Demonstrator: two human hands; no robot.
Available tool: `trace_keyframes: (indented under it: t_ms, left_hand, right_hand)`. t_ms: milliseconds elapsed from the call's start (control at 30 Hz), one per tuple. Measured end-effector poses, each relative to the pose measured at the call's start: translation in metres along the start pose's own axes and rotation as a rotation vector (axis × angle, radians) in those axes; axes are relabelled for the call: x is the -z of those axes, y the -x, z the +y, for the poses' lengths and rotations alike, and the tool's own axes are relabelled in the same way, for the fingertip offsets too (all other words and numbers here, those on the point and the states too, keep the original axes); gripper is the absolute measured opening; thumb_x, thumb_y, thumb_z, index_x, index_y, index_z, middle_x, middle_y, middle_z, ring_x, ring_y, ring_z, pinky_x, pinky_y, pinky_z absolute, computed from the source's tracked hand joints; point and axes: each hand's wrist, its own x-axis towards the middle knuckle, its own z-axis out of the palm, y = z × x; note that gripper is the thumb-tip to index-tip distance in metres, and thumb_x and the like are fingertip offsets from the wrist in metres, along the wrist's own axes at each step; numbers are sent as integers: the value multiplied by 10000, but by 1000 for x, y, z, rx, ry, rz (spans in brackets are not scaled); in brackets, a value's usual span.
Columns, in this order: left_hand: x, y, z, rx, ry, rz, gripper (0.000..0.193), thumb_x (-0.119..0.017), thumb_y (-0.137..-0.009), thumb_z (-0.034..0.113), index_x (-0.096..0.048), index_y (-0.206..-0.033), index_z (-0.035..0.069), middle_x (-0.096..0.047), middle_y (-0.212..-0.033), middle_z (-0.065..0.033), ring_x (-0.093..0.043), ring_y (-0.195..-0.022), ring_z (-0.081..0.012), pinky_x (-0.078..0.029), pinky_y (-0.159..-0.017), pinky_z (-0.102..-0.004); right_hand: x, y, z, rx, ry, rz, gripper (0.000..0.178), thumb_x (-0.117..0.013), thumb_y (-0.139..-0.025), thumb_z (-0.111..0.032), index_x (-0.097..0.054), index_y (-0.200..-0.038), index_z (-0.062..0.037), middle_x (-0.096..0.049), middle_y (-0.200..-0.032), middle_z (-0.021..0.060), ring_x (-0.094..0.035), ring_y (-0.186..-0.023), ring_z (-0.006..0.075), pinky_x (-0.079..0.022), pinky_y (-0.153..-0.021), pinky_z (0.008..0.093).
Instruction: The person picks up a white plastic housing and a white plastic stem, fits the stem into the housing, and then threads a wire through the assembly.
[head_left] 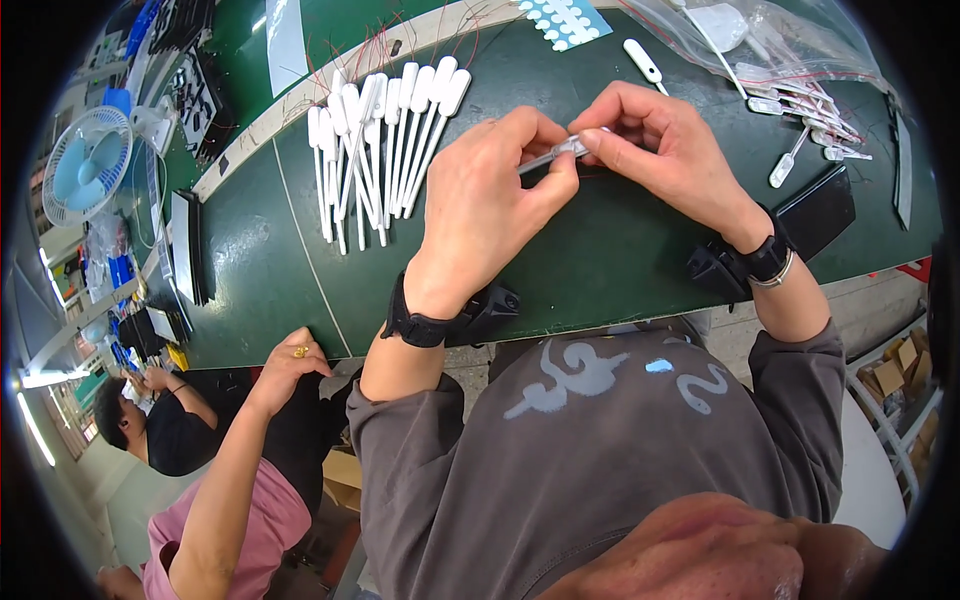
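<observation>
Above the green table my left hand (480, 190) and my right hand (675, 150) meet, fingers closed round one slim white stick (536, 162). Its shaft shows beside my left thumb, while fingertips of both hands cover its other end. To the left of my left hand lies a fanned group of white paddle-headed sticks (400, 130), with thin red wires spreading behind their heads. Beyond my right hand rests a single white paddle-shaped piece (643, 62). Farther right several similar white pieces (800, 110) lie heaped with red wires.
A clear plastic bag (820, 45) spreads over the far right. A light-blue sheet with round white stickers (566, 22) lies at the back. A black flat box (818, 210) sits near my right wrist. A co-worker's hand (293, 368) is at the table edge; a fan (88, 165) stands left.
</observation>
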Motion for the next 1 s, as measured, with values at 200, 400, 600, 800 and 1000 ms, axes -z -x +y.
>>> trace_keyframes:
  t_ms: [200,400,600,800,1000]
  left_hand:
    - [4,-5,-3,48,226,-24,191,-702,-838,106,-680,-1019,47,-712,-844,-91,-692,-749,-237,-547,-682,-340]
    - [7,-3,-1,58,239,11,341,-707,-843,82,-627,-1173,48,-714,-858,-81,-699,-759,-233,-550,-685,-322]
    - [9,-2,7,79,159,4,463,-717,-853,56,-579,-1295,56,-721,-873,-69,-692,-790,-155,-547,-798,-275]
    - [7,-1,7,39,154,29,509,-712,-846,45,-552,-1328,65,-718,-862,-77,-690,-770,-161,-557,-776,-280]
    - [6,-1,8,69,199,-3,533,-710,-844,42,-537,-1348,69,-718,-861,-76,-683,-761,-149,-560,-760,-278]
  right_hand:
    - [5,-3,-4,25,-54,26,149,-609,-983,-116,-622,-1059,12,-639,-973,1,-598,-856,37,-494,-762,197]
    - [6,-2,-7,56,76,52,169,-607,-981,-108,-623,-1099,12,-637,-980,1,-591,-872,34,-495,-772,197]
    - [2,-3,-5,5,-43,-25,190,-615,-972,-91,-617,-1131,13,-625,-1022,-4,-575,-898,28,-482,-775,191]
    - [5,-4,-5,-70,-113,-63,192,-614,-960,-71,-603,-1132,12,-613,-1032,-2,-559,-913,21,-471,-781,185]
    - [6,-4,-2,-89,-157,-107,181,-602,-955,-67,-591,-1122,0,-602,-1018,-10,-547,-913,16,-464,-777,186]
